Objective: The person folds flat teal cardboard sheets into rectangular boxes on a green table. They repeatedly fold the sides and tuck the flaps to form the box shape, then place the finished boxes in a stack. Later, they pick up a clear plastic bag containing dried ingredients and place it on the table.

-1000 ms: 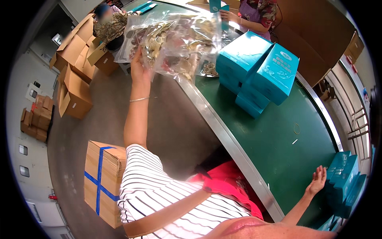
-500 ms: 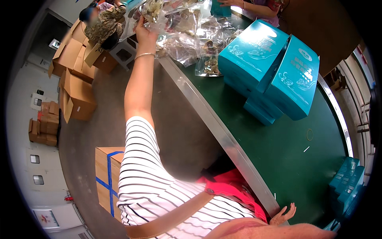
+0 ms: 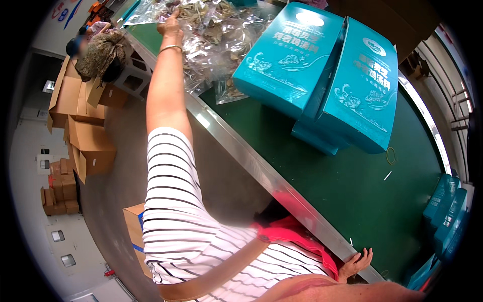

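Observation:
My left hand is stretched far out over the table, its fingers closed on a clear plastic bag at the pile's far left end. More clear bags of dried, brownish pieces are heaped beside and beyond it. At the near table edge my right hand rests with its fingers apart, holding nothing. Between the hands stand two large teal boxes, side by side on top of another teal box.
The green table has a metal rim. A rubber band and a small white stick lie on it. More teal boxes stand at right. Open cartons and a seated person are at left.
The bag at my left hand has come down toward the table and left. My view has shifted, so the teal boxes look larger and nearer. My right hand stays at the table edge.

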### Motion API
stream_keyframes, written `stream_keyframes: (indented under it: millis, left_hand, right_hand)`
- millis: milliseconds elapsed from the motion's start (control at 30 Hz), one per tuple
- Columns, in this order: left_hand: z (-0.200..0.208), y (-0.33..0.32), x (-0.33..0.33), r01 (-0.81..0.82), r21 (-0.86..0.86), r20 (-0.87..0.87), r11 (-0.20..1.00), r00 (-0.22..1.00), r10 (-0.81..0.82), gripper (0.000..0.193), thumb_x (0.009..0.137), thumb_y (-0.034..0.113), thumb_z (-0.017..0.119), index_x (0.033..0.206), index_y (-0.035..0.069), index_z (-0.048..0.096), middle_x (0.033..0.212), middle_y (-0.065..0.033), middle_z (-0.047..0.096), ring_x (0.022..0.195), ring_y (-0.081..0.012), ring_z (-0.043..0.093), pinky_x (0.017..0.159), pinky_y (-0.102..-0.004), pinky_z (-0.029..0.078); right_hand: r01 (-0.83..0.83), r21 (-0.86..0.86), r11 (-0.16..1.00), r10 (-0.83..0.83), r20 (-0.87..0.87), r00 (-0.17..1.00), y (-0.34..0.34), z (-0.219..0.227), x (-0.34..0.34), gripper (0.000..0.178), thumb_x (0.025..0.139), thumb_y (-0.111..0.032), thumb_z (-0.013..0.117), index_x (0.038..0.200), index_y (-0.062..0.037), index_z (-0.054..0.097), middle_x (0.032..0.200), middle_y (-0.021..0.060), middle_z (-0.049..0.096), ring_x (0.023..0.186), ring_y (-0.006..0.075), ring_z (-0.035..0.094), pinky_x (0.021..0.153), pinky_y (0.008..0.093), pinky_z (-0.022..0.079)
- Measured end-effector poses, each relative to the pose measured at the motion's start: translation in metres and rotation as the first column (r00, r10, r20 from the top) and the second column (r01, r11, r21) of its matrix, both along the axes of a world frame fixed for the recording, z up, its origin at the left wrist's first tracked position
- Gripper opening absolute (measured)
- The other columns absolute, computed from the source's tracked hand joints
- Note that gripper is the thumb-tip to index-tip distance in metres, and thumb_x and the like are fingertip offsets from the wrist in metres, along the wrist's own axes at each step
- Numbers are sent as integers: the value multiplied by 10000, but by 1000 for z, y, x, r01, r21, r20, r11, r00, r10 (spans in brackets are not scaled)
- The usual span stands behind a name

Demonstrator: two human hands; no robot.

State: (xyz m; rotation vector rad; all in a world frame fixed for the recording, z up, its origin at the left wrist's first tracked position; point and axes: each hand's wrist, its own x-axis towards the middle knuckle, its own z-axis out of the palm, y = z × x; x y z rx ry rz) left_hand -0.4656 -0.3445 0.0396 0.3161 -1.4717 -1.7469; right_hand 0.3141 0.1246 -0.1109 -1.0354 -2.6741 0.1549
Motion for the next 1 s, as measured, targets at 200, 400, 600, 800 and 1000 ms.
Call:
stream_keyframes:
  millis: [200, 400, 600, 800, 1000]
  left_hand:
    - [16, -71, -47, 294, -534, -106, 793, 907, -408, 454, 695, 51, 772, 1102, 20, 572, 1045, -88, 606, 892, -191, 575, 864, -375, 451]
    - [45, -36, 1, -76, -980, -8, 182, 938, 347, 421, 784, 292, 689, 865, -110, 592, 860, -310, 606, 858, -444, 589, 752, -479, 467]
    - [-70, -50, -11, 354, -908, 243, -223, 881, 406, 533, 743, 143, 710, 1222, 298, 536, 1368, 15, 473, 1371, -205, 264, 1062, -663, 61]
    - [-101, -58, -3, 510, -860, 482, 37, 785, 388, 651, 754, 109, 690, 1325, 300, 442, 1523, 36, 221, 1427, -236, 77, 1076, -641, 90]
    - [-80, -91, 4, 484, -874, 466, -31, 856, 224, 1034, 586, 257, 748, 1460, 336, 202, 1506, -260, 100, 1399, -427, -2, 1135, -470, 79]
  right_hand:
    - [-11, -24, 1000, 11, 9, 1000, 10, 0, -2, 317, 932, -236, 434, 1081, 12, 563, 1274, 166, 501, 1177, 346, 450, 996, 450, 325]
    - [-7, -34, 999, 8, 20, 1000, 15, -2, 0, 330, 931, -245, 421, 1084, 14, 556, 1276, 173, 499, 1165, 347, 456, 984, 446, 331]
    - [57, -66, 996, -55, 36, 998, 6, -1, -1, 331, 928, -241, 418, 1095, 13, 547, 1281, 173, 493, 1164, 348, 454, 987, 443, 322]
    - [59, -50, 997, -56, 55, 997, 9, 0, 0, 323, 925, -232, 415, 1101, 8, 541, 1283, 169, 492, 1167, 344, 452, 992, 442, 315]
    - [50, -44, 998, -48, 38, 998, 9, -3, 1, 317, 924, -225, 414, 1100, 4, 543, 1283, 167, 497, 1167, 343, 454, 995, 440, 313]
